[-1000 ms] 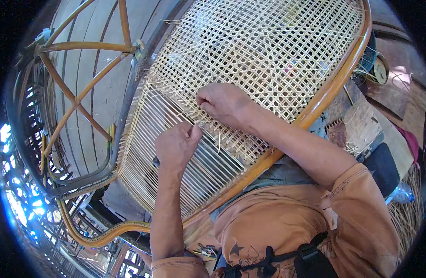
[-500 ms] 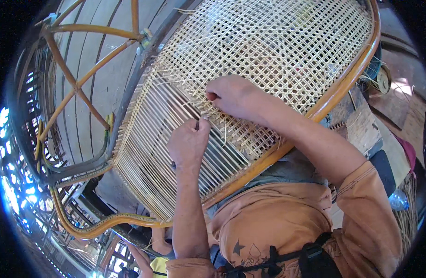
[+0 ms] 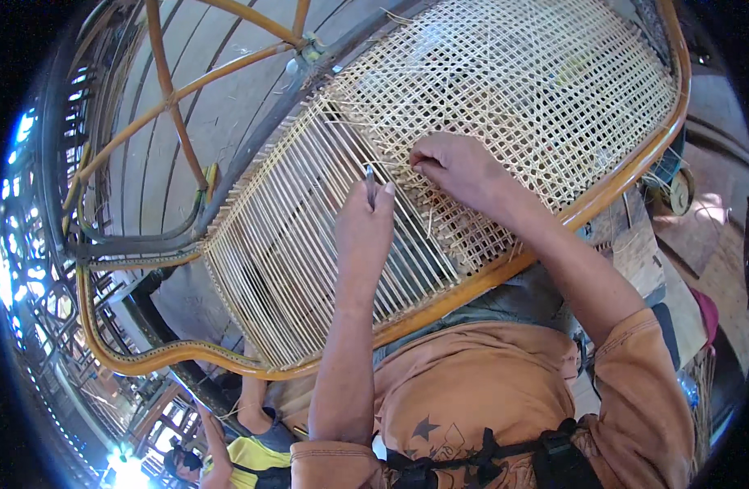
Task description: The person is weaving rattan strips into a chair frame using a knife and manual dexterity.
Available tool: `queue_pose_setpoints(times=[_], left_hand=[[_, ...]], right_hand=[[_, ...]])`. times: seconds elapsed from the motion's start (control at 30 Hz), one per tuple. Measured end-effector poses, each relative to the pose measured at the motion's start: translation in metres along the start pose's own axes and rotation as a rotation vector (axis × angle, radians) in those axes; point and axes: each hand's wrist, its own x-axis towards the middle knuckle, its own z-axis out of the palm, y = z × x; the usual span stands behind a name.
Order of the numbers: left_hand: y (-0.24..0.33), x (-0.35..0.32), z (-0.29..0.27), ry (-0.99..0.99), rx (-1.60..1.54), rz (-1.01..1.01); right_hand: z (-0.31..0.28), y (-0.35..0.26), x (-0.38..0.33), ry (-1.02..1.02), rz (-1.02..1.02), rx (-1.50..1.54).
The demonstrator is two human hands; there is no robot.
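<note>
A large cane panel (image 3: 505,106) lies before me in a curved, glossy rattan frame (image 3: 440,308). Its right part is an open lattice weave; its left part has only parallel cane strands (image 3: 268,220). My left hand (image 3: 365,228) is closed over those strands, with a small metal tool (image 3: 370,181) pointing up between thumb and fingers. Most of the tool is hidden in the fist. My right hand (image 3: 460,167) pinches at the edge of the weave, apparently on a thin cane strand (image 3: 397,165) whose grip point is partly hidden by the fingers.
Crossed rattan poles (image 3: 171,99) and a dark frame rail (image 3: 252,163) stand at the left. Another person in a yellow top (image 3: 256,464) is at the lower left. Boards (image 3: 635,253) and a round metal-ended object (image 3: 680,191) lie at the right.
The view has shifted, so the panel appears farther right and up. The metal tool now shows upright in my left hand. My right hand remains pinched at the weave's edge.
</note>
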Motion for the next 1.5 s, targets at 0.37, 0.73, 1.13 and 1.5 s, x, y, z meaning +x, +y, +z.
queue_pose_setpoints(times=[0.37, 0.73, 1.13, 1.5], left_hand=[[0.023, -0.035, -0.003, 0.016, -0.745, 0.051], [-0.021, -0.007, 0.021, 0.158, -0.073, 0.215], [-0.020, 0.006, 0.020, 0.132, -0.065, 0.215], [-0.022, 0.007, 0.024, 0.158, -0.026, 0.280]], right_hand=[[-0.009, -0.079, -0.028, -0.168, 0.345, 0.711], [-0.033, -0.050, 0.025, -0.580, 0.128, -0.760], [-0.024, -0.062, 0.077, -0.910, -0.047, -0.963], [-0.019, -0.045, 0.083, -0.982, -0.173, -0.965]])
